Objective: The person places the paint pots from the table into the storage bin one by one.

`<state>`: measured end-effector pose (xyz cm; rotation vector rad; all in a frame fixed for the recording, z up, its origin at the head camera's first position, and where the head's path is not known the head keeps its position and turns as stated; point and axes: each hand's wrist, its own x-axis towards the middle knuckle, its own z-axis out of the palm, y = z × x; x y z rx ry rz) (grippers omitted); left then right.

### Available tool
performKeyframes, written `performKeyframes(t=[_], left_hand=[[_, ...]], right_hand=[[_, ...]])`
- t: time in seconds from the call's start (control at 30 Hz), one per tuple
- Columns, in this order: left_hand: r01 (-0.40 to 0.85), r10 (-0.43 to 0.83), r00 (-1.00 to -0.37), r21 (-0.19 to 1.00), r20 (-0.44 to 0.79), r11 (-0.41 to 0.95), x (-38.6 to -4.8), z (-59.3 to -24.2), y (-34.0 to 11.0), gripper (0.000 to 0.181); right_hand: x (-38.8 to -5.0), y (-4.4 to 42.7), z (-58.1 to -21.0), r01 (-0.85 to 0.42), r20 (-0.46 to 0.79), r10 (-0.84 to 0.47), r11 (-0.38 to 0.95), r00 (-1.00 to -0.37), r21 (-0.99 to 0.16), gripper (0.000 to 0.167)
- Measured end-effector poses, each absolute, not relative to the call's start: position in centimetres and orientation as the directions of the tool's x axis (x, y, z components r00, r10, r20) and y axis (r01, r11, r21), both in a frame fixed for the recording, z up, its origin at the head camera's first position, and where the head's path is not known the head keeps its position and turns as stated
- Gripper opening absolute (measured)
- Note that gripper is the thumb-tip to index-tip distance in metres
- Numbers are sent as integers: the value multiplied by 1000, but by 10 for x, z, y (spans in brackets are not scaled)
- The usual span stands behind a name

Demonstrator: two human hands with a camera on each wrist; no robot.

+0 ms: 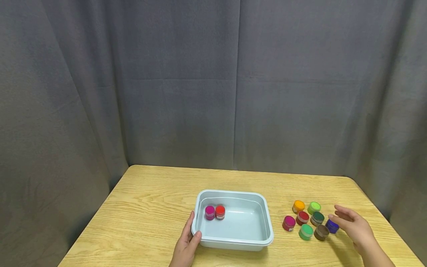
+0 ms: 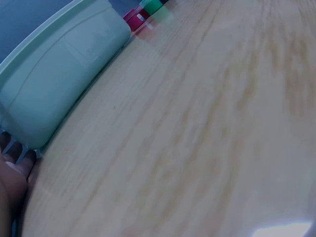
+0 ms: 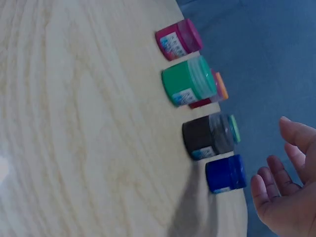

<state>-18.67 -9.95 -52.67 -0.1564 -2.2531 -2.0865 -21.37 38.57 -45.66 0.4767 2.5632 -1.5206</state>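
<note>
Gripping tray (image 1: 233,241) at near-left corner between thumb and fingers of left hand (image 1: 187,243). Hovering with right hand (image 1: 356,225) just right of blue jar (image 1: 332,227), fingers loosely bent, slightly spread. Beside blue: brown jar (image 1: 321,233), then six more jars (image 1: 302,218) toward left and far. In tray's left half: magenta jar (image 1: 209,213) beside red jar (image 1: 220,213). Underneath: wooden table (image 1: 150,207).

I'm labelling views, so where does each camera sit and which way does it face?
Head: on the head, looks forward and down at the tray; left hand and right hand show.
Left wrist: on that wrist, looks across the table; left hand shows.
Right wrist: on that wrist, looks at jars; right hand shows.
Head and right wrist share the blue jar.
</note>
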Motion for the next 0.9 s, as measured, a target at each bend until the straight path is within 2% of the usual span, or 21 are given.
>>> performKeyframes(t=[0.27, 0.5, 0.9], left_hand=[[111, 31, -994, 990, 109, 83, -188, -527, -100, 62], [129, 43, -991, 989, 126, 72, -188, -528, -100, 62], [126, 43, -991, 990, 123, 71, -189, -527, -99, 62]], right_hand=[[-214, 396, -475, 352, -267, 238, 472, -934, -808, 85], [-216, 403, -489, 371, -303, 219, 441, -928, -818, 88], [-220, 404, -497, 380, -305, 229, 480, -924, -791, 92]])
